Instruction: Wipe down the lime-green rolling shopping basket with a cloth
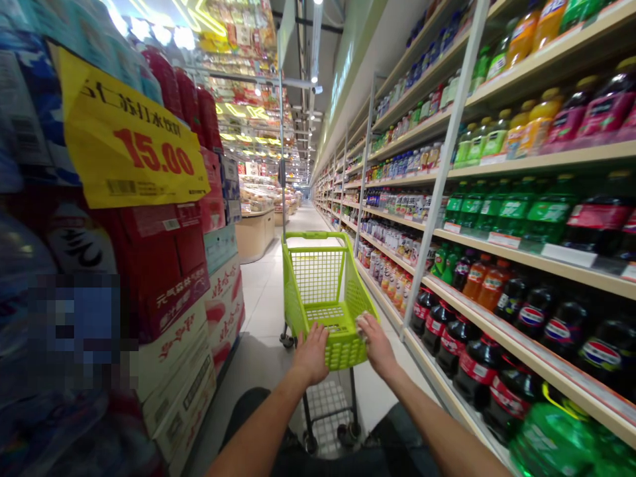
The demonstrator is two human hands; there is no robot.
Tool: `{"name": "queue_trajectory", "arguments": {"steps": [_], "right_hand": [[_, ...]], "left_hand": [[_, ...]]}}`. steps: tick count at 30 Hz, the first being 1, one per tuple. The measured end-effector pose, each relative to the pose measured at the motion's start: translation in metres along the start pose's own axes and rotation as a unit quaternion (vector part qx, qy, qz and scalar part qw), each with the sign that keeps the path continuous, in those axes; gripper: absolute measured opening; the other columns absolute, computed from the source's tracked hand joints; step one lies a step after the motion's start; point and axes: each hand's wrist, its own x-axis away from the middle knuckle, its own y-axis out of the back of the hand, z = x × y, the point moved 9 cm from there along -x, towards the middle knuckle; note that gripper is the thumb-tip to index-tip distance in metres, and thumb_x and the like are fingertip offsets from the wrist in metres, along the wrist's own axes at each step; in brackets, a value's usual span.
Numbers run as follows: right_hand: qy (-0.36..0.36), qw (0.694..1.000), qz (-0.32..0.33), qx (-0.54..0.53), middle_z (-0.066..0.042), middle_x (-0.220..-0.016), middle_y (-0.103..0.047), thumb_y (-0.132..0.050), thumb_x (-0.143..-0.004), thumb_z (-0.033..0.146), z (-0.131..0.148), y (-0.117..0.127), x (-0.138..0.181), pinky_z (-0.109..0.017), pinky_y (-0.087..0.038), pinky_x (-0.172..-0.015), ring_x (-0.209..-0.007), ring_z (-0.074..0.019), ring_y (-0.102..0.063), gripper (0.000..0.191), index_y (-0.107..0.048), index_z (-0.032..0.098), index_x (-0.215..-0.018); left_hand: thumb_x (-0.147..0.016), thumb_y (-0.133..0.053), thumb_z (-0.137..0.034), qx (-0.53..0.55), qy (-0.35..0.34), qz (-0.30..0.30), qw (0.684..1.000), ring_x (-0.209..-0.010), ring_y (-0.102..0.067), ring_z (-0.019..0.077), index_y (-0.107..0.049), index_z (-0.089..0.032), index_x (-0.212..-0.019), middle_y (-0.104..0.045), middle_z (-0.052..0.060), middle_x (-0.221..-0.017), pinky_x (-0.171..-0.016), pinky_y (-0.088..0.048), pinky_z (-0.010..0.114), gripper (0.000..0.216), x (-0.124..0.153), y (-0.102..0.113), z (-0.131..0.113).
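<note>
A lime-green shopping cart (342,350) with a plastic mesh basket stands right in front of my knees. My left hand (311,354) grips the near rim of the basket, its fingers hooked over the edge. At the near right corner, my right hand (378,344) is closed on a crumpled whitish wipe (362,320), which touches the basket's side; the fingertips are partly hidden. The cart's handle (318,235) is on the far side. Below the basket are dark legs, a lower rack (330,404) and black wheels (348,434).
Shelves of bottled drinks (517,318) line the right side. On the left rise stacked drink cartons (183,344) with a yellow price sign (134,142). A tiled aisle (263,291) runs ahead past a wooden display counter (256,235) and a thin metal pole (282,132).
</note>
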Motion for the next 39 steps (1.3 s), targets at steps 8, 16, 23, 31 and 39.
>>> {"name": "queue_trajectory", "arguments": {"steps": [8, 16, 23, 31, 39], "right_hand": [[0.066, 0.997, 0.036, 0.003, -0.009, -0.121, -0.055, -0.046, -0.072, 0.002, 0.03, -0.015, -0.004, -0.042, -0.038, -0.096, -0.117, -0.0225, -0.045, 0.041, -0.063, 0.022, -0.103], [0.06, 0.995, 0.069, 0.045, -0.012, -0.127, -0.048, -0.054, -0.067, 0.012, 0.058, -0.013, -0.004, -0.05, -0.031, -0.099, -0.121, -0.0292, -0.037, 0.05, -0.054, 0.017, -0.116], [0.076, 0.992, 0.09, 0.05, -0.008, -0.126, -0.051, -0.044, -0.078, 0.008, 0.011, -0.01, -0.005, -0.045, -0.037, -0.095, -0.12, -0.0228, -0.042, 0.041, -0.057, 0.025, -0.113], [-0.014, 0.997, 0.061, -0.045, -0.006, -0.122, -0.055, -0.042, -0.084, 0.02, -0.006, 0.002, -0.006, -0.041, -0.04, -0.096, -0.114, -0.0212, -0.049, 0.031, -0.06, 0.024, -0.109], [0.016, 0.999, 0.028, -0.041, -0.006, -0.123, -0.054, -0.042, -0.081, 0.011, -0.003, 0.0, -0.003, -0.043, -0.038, -0.097, -0.118, -0.0213, -0.045, 0.036, -0.06, 0.025, -0.109]], "left_hand": [[-0.065, -0.042, -0.021, -0.051, 0.021, -0.039, 0.998, -0.135, 0.0, 0.0231, -0.02, -0.013, -0.136, -0.01, 0.01, -0.147, -0.107, -0.004, 0.051, 0.074, 0.01, -0.002, 0.016], [-0.067, -0.043, -0.024, -0.058, 0.031, -0.036, 0.997, -0.135, -0.002, 0.0258, -0.022, -0.011, -0.136, -0.011, 0.012, -0.147, -0.107, -0.005, 0.051, 0.073, 0.01, 0.0, 0.015], [-0.063, -0.044, -0.019, -0.046, 0.004, -0.042, 0.998, -0.135, -0.007, 0.0226, -0.024, -0.014, -0.135, -0.017, 0.009, -0.146, -0.107, -0.005, 0.051, 0.075, 0.01, 0.001, 0.018], [-0.061, -0.045, -0.02, -0.034, -0.008, -0.027, 0.999, -0.135, -0.006, 0.0227, -0.023, -0.014, -0.135, -0.015, 0.01, -0.146, -0.107, -0.005, 0.052, 0.078, 0.006, 0.001, 0.005], [-0.063, -0.045, -0.02, -0.061, -0.015, -0.03, 0.998, -0.135, -0.006, 0.0225, -0.022, -0.015, -0.136, -0.015, 0.01, -0.146, -0.107, -0.005, 0.052, 0.077, 0.004, -0.002, 0.015]]}}
